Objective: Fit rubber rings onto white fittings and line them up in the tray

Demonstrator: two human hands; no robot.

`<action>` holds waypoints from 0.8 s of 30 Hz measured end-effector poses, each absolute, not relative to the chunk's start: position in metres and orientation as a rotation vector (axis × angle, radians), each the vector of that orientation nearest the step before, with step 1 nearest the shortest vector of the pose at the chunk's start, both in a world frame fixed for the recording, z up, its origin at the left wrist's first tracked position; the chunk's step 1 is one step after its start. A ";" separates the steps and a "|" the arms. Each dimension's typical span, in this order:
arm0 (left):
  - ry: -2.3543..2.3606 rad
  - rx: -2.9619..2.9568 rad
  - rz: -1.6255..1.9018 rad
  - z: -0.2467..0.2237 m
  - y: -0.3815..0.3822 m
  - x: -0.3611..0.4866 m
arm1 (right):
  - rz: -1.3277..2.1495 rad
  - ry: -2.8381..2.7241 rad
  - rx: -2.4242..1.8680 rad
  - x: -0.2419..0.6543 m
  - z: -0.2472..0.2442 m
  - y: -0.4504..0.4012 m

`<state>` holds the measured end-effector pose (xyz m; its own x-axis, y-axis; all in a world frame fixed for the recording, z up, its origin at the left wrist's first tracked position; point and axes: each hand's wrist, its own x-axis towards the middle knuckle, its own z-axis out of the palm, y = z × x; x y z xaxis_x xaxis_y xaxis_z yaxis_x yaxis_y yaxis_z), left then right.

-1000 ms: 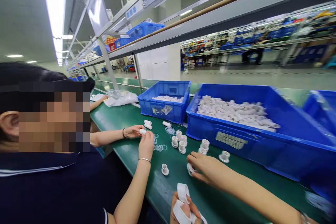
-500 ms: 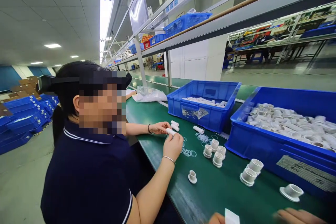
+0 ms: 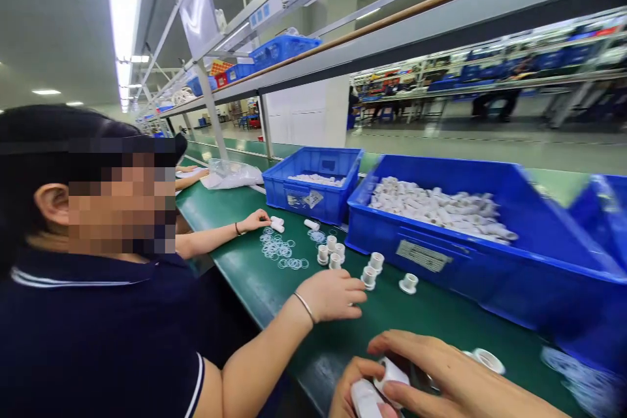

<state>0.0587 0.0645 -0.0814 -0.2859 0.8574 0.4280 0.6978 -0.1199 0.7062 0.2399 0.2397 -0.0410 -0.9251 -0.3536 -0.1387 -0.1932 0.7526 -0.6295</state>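
At the bottom edge, my left hand [image 3: 345,388] is closed round a white plastic tube [image 3: 366,398], partly cut off by the frame. Just to its right, my right hand [image 3: 435,366] has thumb and fingers round a short white plastic fitting [image 3: 393,375], held up against the piece in the left. Part of each piece is covered by fingers. Beyond my right hand, a white flanged fitting [image 3: 488,360] lies on the green tabletop [image 3: 313,353], partly hidden. Another single flanged fitting [image 3: 409,283] stands further back.
A co-worker's hand [image 3: 333,297] reaches beside several flanged fittings [image 3: 335,248]; their other hand [image 3: 257,219] is by white tubes [image 3: 277,225]. Thin clear rings [image 3: 277,245] lie loose, more rings [image 3: 582,375] at right. Blue bins [image 3: 441,274] with white parts line the back.
The view has swung to the right. My hands have come further into view and together, each with a white piece. The co-worker's near hand has left the tube and reached toward the flanged fittings.
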 end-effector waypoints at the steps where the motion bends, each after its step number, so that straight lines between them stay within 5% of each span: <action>1: 1.893 1.636 1.538 -0.072 0.059 0.057 | -0.925 2.708 -0.410 0.239 -0.033 0.239; 5: 1.722 1.372 1.887 -0.074 0.047 0.096 | -0.873 2.921 -0.345 0.223 -0.022 0.252; 11: 0.918 0.310 2.539 -0.170 0.072 0.222 | -0.853 3.156 -0.185 0.169 -0.032 0.282; 24: 0.786 0.060 2.339 -0.143 0.062 0.202 | -0.300 2.758 -0.159 0.124 -0.062 0.269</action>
<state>0.2021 0.0622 -0.1431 -0.7809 0.6045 -0.1576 -0.5769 -0.6012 0.5529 0.1243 0.2689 -0.0622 -0.9286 -0.1483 -0.3403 -0.0718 0.9711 -0.2274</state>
